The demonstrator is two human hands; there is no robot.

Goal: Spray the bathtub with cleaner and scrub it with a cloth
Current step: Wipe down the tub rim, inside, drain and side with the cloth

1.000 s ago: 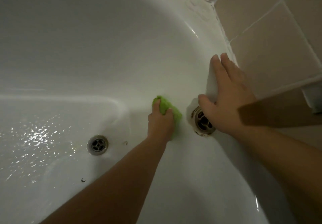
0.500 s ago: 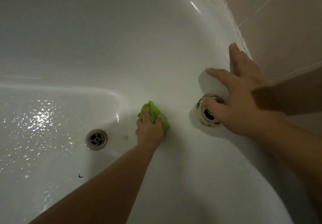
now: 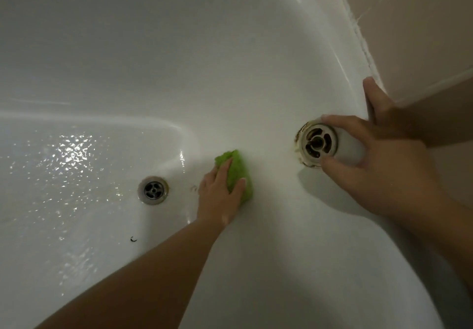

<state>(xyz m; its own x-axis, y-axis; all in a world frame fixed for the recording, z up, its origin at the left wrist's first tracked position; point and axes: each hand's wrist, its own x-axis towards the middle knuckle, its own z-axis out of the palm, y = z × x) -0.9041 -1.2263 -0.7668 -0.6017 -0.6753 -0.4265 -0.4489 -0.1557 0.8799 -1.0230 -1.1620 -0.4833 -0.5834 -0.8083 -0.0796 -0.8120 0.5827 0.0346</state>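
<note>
The white bathtub [image 3: 179,59] fills the view, its floor wet and glistening at the left. My left hand [image 3: 217,200] grips a green cloth [image 3: 238,172], fingers on top and thumb at its side, and presses it against the sloping end wall just above the floor. My right hand [image 3: 384,164] rests open on the tub wall at the right. Its thumb and one finger lie either side of the round metal overflow fitting [image 3: 317,144], and another finger reaches up toward the rim. No spray bottle is in view.
The floor drain [image 3: 153,190] sits left of the cloth, with a small dark speck [image 3: 133,239] on the floor below it. Beige wall tiles [image 3: 422,34] meet the tub rim at the upper right. Rust-coloured grime rings the overflow fitting.
My left hand has slid the cloth down and to the left, away from the overflow and toward the tub floor. My right hand has shifted, uncovering the overflow, thumb and finger now straddling it.
</note>
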